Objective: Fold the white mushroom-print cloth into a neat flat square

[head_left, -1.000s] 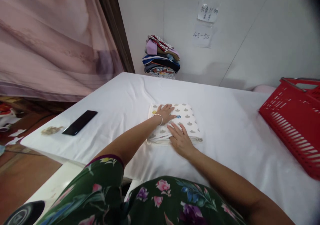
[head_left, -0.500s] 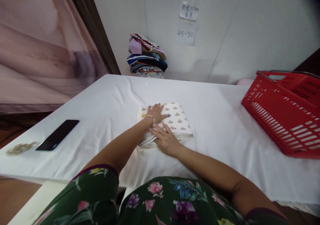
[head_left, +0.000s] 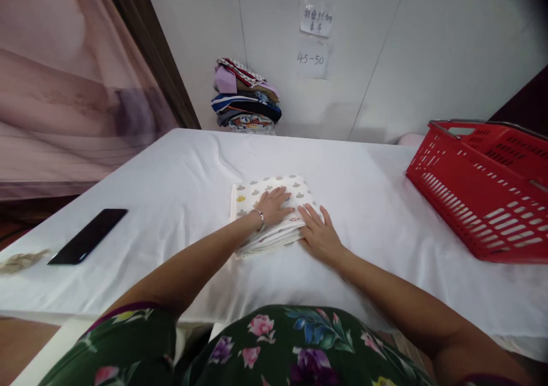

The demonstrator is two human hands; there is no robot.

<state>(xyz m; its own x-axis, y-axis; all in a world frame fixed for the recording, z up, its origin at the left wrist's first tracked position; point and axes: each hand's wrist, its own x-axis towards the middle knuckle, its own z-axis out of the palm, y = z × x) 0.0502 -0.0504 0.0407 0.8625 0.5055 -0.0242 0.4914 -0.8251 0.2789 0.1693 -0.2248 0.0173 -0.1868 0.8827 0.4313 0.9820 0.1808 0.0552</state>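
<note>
A folded white cloth (head_left: 257, 191) with a grey, yellow and red print lies on the white-covered table (head_left: 359, 203). Its layered near edge shows below my wrist. My left hand (head_left: 273, 206), a bracelet on its wrist, rests flat on top of the cloth with fingers spread. At the cloth's right near corner, my right hand (head_left: 320, 234) lies with outstretched fingers touching the edge. Neither hand grips the fabric.
A red plastic basket (head_left: 479, 192) stands at the right of the table. On the left lie a black phone (head_left: 89, 236) and a tan hair-like bundle (head_left: 21, 261). Folded fabrics (head_left: 246, 97) are stacked by the wall, beneath paper signs (head_left: 314, 37).
My right hand has slid right, from the cloth's near left part to its right corner. My left hand has shifted slightly right and nearer. The view has turned slightly.
</note>
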